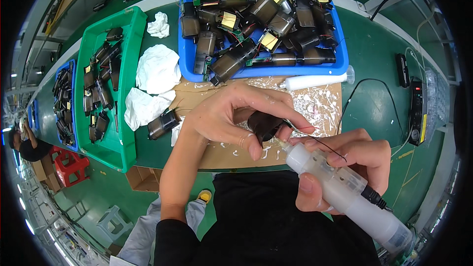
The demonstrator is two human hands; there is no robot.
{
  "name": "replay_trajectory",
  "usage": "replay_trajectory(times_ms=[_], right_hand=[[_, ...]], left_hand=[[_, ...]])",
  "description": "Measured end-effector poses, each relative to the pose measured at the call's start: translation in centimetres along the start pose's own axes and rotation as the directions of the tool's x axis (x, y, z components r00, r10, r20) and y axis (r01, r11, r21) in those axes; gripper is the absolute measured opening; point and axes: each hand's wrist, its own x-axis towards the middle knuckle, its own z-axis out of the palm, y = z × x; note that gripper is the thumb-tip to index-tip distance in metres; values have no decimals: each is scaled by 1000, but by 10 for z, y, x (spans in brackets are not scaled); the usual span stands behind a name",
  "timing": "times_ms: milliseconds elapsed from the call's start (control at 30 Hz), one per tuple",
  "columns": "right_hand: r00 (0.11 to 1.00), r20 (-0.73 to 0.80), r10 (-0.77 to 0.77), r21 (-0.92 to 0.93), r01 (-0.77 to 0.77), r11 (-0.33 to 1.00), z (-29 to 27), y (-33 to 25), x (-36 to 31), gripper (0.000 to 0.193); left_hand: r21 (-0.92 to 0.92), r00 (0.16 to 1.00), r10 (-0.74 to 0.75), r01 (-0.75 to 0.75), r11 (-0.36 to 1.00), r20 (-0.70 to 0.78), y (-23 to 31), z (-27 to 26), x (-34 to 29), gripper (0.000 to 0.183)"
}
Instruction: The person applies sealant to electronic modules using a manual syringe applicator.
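Observation:
My left hand (231, 116) grips a small dark translucent plastic part (265, 125) with thin wires trailing from it, held above a brown cardboard sheet (315, 106) spattered with white paste. My right hand (345, 167) holds a white translucent glue syringe (340, 187) with a black cable at its back end. The syringe's nozzle tip touches the lower right side of the dark part.
A blue tray (340, 66) full of similar dark parts sits behind the cardboard, with a spare white syringe (318, 81) in front of it. A green tray (125, 143) with several parts, crumpled white cloths (156, 69), a loose part (162, 124) and a black controller box (419, 113) surround them.

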Motion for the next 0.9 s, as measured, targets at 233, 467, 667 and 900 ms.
replay_trajectory(times_ms=[233, 467, 667, 900], right_hand=[[999, 0, -47, -28, 47, 999, -1, 6, -2, 43], [981, -195, 4, 105, 17, 994, 6, 5, -3, 40], [963, -270, -19, 142, 60, 988, 13, 8, -5, 37], [983, -146, -114, 312, 155, 937, -2, 13, -15, 50]], left_hand=[[-7, 999, -45, 45, 999, 28, 2, -2, 1, 69], [-18, 999, -31, 32, 999, 34, 1, -2, 2, 69], [0, 998, -30, 30, 1000, 49, 2, -4, 0, 68], [453, 994, 53, -5, 891, -94, 34, -2, -9, 65]])
